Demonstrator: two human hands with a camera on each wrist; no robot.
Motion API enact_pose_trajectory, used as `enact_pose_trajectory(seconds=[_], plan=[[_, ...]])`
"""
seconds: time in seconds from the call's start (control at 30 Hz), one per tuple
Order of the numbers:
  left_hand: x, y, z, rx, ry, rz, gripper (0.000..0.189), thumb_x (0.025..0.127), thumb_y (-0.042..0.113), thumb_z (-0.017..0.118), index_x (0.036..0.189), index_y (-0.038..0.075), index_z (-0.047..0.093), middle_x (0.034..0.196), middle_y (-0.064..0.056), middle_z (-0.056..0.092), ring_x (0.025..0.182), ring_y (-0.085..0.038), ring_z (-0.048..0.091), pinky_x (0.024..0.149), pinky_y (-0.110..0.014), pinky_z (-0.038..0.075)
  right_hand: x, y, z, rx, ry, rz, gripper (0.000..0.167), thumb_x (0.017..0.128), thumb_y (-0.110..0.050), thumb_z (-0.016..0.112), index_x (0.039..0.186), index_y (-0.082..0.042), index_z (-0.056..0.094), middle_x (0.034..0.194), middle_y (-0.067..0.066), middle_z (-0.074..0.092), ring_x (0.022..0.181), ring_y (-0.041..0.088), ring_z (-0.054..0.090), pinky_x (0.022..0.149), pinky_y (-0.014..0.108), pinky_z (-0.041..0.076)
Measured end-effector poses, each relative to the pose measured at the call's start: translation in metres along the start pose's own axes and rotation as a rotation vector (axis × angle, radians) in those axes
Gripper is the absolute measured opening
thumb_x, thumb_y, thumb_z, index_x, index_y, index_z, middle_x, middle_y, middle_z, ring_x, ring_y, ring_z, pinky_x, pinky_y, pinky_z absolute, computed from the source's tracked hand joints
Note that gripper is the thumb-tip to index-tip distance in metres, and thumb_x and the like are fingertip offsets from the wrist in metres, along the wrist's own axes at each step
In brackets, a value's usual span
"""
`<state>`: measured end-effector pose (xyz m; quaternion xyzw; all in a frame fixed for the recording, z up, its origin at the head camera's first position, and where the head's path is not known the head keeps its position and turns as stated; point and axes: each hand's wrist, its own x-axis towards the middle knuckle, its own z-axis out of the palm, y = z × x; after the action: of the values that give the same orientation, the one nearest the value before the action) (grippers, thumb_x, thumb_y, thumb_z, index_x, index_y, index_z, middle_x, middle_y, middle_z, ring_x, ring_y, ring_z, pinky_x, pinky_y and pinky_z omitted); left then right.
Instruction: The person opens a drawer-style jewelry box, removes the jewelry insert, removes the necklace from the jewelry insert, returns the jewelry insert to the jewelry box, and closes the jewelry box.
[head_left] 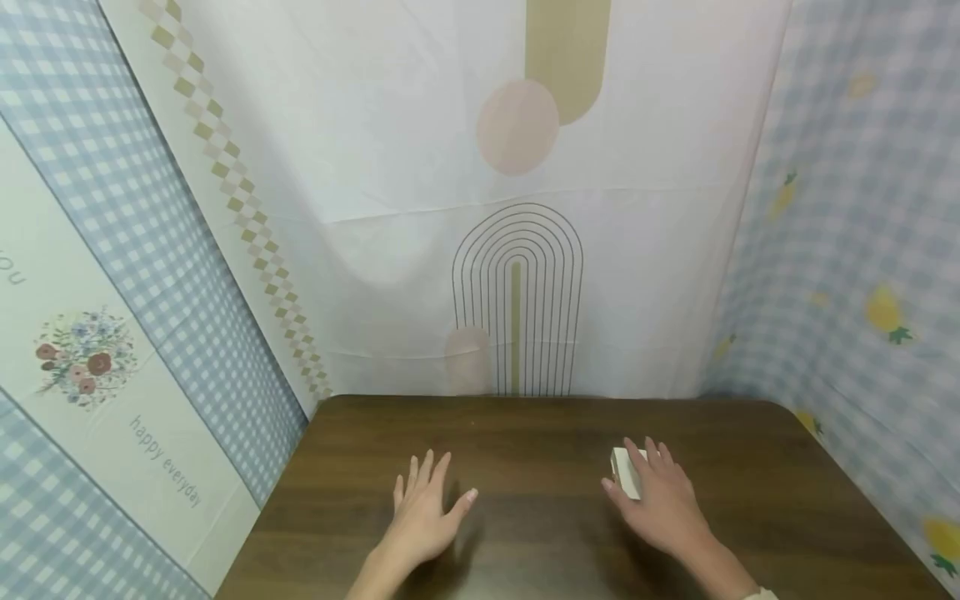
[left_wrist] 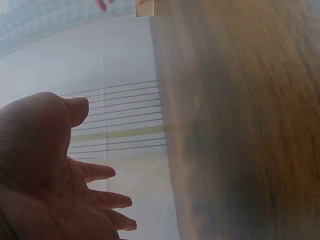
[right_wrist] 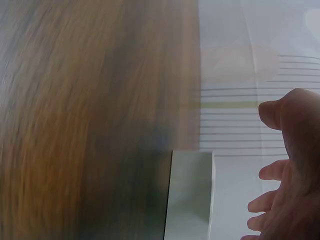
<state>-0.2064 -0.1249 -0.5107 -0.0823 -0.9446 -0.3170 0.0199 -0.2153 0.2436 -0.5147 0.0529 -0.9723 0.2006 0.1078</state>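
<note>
A small white box [head_left: 625, 472] lies on the brown wooden table toward the right. Over it hovers my right hand [head_left: 663, 504], fingers extended and partly covering the box in the head view. From the right wrist, the box's pale face [right_wrist: 190, 192] shows beside the right hand [right_wrist: 287, 185], with a gap between them. My left hand [head_left: 423, 521] is held above the table's left half, fingers spread and holding nothing. In the left wrist view the left hand [left_wrist: 55, 170] has its thumb apart from the fingers, and a box edge [left_wrist: 144, 8] appears at the top.
The dark wooden table [head_left: 525, 467] has rounded far corners. A white printed cloth [head_left: 405, 275] hangs behind it. Checked blue-and-white cloths flank it, the left one [head_left: 180, 225] with flowers and lettering, the right one [head_left: 840, 250] with yellow fruit.
</note>
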Motion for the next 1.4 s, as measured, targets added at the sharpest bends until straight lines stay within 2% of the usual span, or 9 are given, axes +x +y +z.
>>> enact_pose_trajectory(seconds=[0.17,0.3,0.43,0.67,0.87,0.97,1.1,1.27,1.4], plan=[[-0.003,-0.001,0.000,-0.003,-0.009,0.010,0.082,0.103,0.059,0.061,0.163,0.006,0.039,0.172,-0.032,0.028,0.161,-0.059,0.016,0.123,-0.083,0.008,0.004,0.017,0.001,-0.037,-0.005,-0.001,0.082,0.102,-0.056,0.063,0.158,0.001,0.045,0.161,0.045,0.034,0.149,0.068,0.032,0.111,0.084,0.035],[-0.003,-0.004,0.001,0.001,-0.017,0.016,0.082,0.103,0.059,0.061,0.161,0.005,0.042,0.170,-0.034,0.029,0.160,-0.060,0.017,0.123,-0.084,0.008,0.009,0.036,0.001,-0.067,-0.066,0.007,0.083,0.104,-0.058,0.060,0.157,0.004,0.045,0.162,0.047,0.030,0.149,0.070,0.029,0.109,0.085,0.035],[-0.004,-0.008,0.001,0.012,-0.019,0.024,0.079,0.103,0.056,0.062,0.160,0.004,0.044,0.169,-0.034,0.032,0.159,-0.061,0.019,0.122,-0.084,0.009,0.013,0.051,0.002,-0.086,-0.120,-0.012,0.083,0.104,-0.058,0.058,0.156,0.006,0.046,0.161,0.049,0.028,0.148,0.071,0.029,0.103,0.085,0.041],[-0.006,-0.012,0.005,-0.002,-0.061,0.021,0.077,0.104,0.054,0.061,0.159,0.002,0.044,0.168,-0.036,0.032,0.159,-0.063,0.018,0.120,-0.086,0.007,0.016,0.060,0.002,0.111,-0.280,0.009,0.089,0.110,-0.051,0.051,0.161,0.016,0.023,0.163,0.054,0.005,0.148,0.073,0.023,0.110,0.081,0.039],[-0.006,-0.009,0.005,-0.067,-0.138,0.014,0.073,0.107,0.051,0.058,0.160,0.004,0.043,0.169,-0.035,0.031,0.160,-0.062,0.016,0.120,-0.086,0.004,0.018,0.060,0.004,0.165,-0.338,0.022,0.094,0.111,-0.051,0.049,0.161,0.019,0.011,0.161,0.056,-0.006,0.147,0.073,0.027,0.114,0.077,0.039],[-0.005,-0.004,0.006,-0.081,-0.168,0.029,0.071,0.108,0.049,0.057,0.160,0.003,0.043,0.169,-0.035,0.031,0.159,-0.062,0.016,0.119,-0.087,0.004,0.018,0.060,0.003,0.186,-0.350,0.030,0.095,0.112,-0.051,0.048,0.162,0.019,0.009,0.162,0.055,-0.008,0.148,0.073,0.024,0.114,0.078,0.037],[-0.004,0.004,0.011,-0.098,-0.194,0.052,0.070,0.108,0.047,0.057,0.160,0.003,0.043,0.169,-0.034,0.033,0.159,-0.062,0.019,0.118,-0.088,0.011,0.017,0.060,0.002,0.194,-0.349,0.033,0.095,0.111,-0.052,0.049,0.162,0.019,0.009,0.162,0.054,-0.008,0.148,0.073,0.025,0.114,0.078,0.037],[-0.002,0.024,0.029,-0.126,-0.235,0.106,0.070,0.107,0.047,0.058,0.159,0.003,0.043,0.168,-0.033,0.036,0.158,-0.058,0.027,0.121,-0.081,0.024,0.016,0.060,0.002,0.180,-0.345,0.040,0.095,0.111,-0.052,0.049,0.162,0.018,0.010,0.164,0.053,-0.007,0.148,0.071,0.026,0.114,0.076,0.039],[0.002,0.047,0.046,-0.063,-0.328,0.157,0.070,0.107,0.049,0.058,0.161,0.009,0.043,0.168,-0.027,0.040,0.156,-0.049,0.038,0.124,-0.068,0.035,0.015,0.057,0.003,0.199,-0.347,0.052,0.095,0.111,-0.053,0.049,0.163,0.016,0.010,0.165,0.051,-0.008,0.150,0.071,0.023,0.114,0.077,0.038]])
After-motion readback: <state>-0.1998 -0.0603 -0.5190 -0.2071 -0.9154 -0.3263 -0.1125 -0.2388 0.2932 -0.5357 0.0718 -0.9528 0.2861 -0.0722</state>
